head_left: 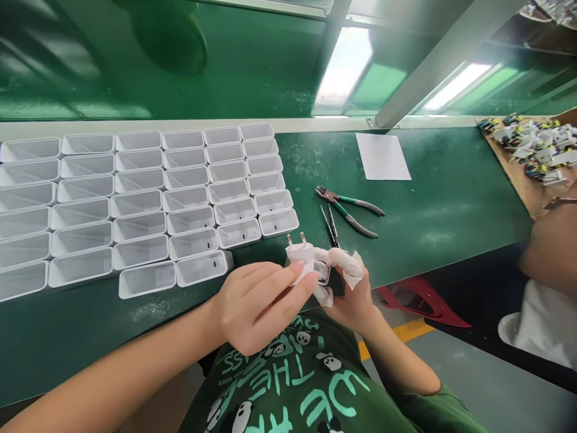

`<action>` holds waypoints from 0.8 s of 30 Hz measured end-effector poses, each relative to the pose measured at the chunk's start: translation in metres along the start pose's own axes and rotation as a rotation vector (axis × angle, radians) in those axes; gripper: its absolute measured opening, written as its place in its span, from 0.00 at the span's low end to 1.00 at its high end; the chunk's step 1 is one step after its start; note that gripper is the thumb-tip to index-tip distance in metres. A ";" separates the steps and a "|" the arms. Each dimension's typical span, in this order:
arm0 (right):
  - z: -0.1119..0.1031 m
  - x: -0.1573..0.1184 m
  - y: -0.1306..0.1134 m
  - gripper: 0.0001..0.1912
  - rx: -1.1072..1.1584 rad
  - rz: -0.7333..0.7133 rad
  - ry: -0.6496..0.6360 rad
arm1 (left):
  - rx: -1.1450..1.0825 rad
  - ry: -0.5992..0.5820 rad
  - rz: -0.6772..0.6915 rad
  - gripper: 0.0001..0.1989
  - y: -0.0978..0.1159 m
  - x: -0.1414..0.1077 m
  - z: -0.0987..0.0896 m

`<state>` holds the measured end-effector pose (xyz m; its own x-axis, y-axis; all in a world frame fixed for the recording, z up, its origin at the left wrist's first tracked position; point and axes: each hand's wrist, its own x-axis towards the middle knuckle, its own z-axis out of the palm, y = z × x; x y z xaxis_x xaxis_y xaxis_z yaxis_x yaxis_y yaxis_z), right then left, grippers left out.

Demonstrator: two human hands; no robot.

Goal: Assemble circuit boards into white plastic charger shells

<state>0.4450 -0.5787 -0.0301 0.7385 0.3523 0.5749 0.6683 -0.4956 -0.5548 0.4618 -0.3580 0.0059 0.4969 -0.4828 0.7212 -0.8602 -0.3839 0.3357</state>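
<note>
Between the fingers of my left hand [259, 304] is a white two-pin plug [300, 255], its metal pins pointing away from me. My right hand [354, 304] is closed just beside it, its fingers covered in wrinkled white wrapping [347, 264]. Those fingers grip a small whitish part [322, 272] right against the plug; whether the two are joined I cannot tell. Past my right hand lie black tweezers [332, 227] on the green table, and beyond them pliers [347, 207] with green handles, spread apart.
Rows of white open-topped plastic housings [142, 222] cover the left of the green table [442, 204]. A white paper sheet [383, 156] lies near the back edge. Far right, a cardboard tray [518, 174] holds small wired parts [541, 144]. Another person's arm [552, 252] shows there, above a red stool [424, 300].
</note>
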 end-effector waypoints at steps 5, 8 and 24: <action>-0.002 0.000 0.000 0.34 0.012 0.048 -0.032 | 0.132 0.048 0.207 0.06 0.006 0.008 0.007; -0.002 -0.001 0.000 0.35 -0.003 0.044 -0.028 | 0.203 0.020 0.182 0.06 0.011 0.006 0.014; -0.006 -0.006 0.005 0.19 -0.102 -0.077 -0.137 | 0.161 0.024 0.072 0.08 0.016 -0.002 0.019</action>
<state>0.4432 -0.5878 -0.0328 0.6952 0.4938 0.5224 0.7162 -0.5381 -0.4444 0.4493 -0.3781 -0.0024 0.4303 -0.4949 0.7549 -0.8630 -0.4709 0.1832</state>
